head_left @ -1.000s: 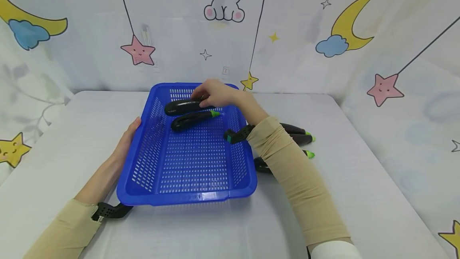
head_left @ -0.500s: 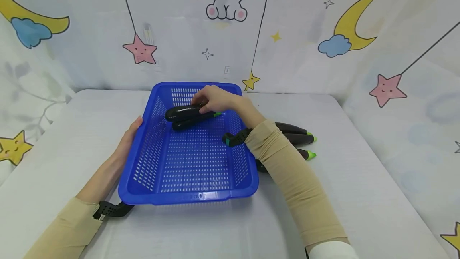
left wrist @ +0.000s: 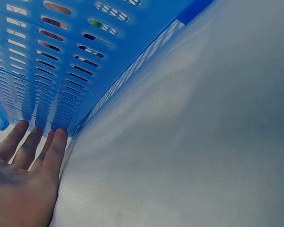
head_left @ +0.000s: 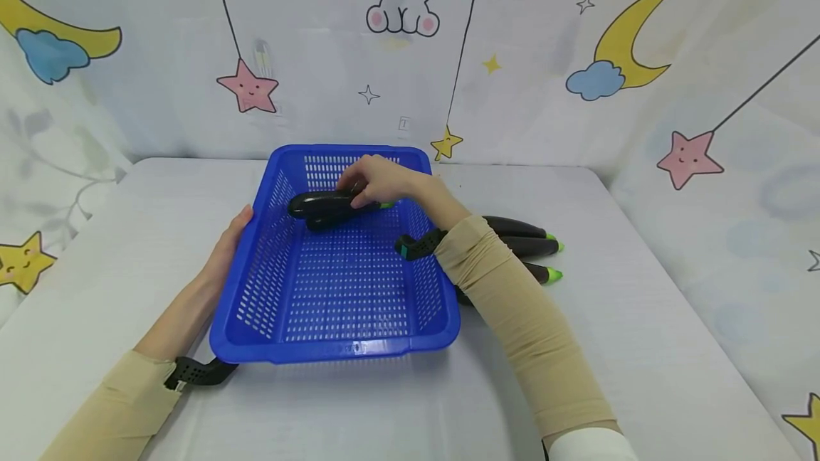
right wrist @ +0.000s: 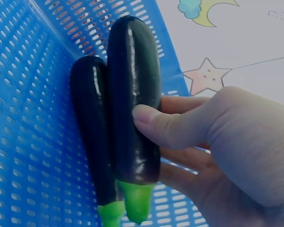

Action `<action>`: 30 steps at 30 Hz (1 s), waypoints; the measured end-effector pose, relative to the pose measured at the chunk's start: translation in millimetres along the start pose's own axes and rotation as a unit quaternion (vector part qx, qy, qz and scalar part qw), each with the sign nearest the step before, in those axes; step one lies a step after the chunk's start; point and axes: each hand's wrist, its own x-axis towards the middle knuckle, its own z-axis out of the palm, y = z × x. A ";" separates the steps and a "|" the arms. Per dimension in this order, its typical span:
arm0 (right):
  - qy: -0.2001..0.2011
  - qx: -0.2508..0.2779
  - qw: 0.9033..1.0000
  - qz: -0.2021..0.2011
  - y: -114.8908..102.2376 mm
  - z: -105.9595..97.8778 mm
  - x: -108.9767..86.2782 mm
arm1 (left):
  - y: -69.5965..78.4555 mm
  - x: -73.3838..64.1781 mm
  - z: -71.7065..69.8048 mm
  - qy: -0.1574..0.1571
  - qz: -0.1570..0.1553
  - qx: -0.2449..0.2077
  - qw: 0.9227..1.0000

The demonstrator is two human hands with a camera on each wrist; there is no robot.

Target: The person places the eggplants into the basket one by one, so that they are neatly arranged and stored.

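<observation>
A blue perforated plastic basket (head_left: 346, 353) stands on the table, tilted slightly. Inside it, my right hand (head_left: 387, 180) pinches a glossy black eggplant (head_left: 314, 205) between thumb and fingers, its bright green stem end showing in the right wrist view. Right beside lies a second eggplant (right wrist: 87, 118), partly covered by the first in the head view. At the basket's left side is my left hand (head_left: 221, 255). The left wrist view shows its fingers (left wrist: 57, 149) stretched out nearly straight, tips against the basket wall.
Several more dark eggplants (head_left: 528, 246) with green ends lie on the white-covered table (head_left: 359, 411) right of the basket, partly hidden under my right forearm (head_left: 512, 304). A white curtain (head_left: 512, 105) with cartoon prints hangs behind.
My right hand has brought its eggplant nearer to me and slightly left, so it now overlaps the second one. The left hand and the basket stay about where they were.
</observation>
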 end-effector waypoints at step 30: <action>-0.047 0.045 0.998 0.020 17.7 14.2 -4.5 | 1.1 0.1 1.7 -0.011 0.000 -0.014 1.000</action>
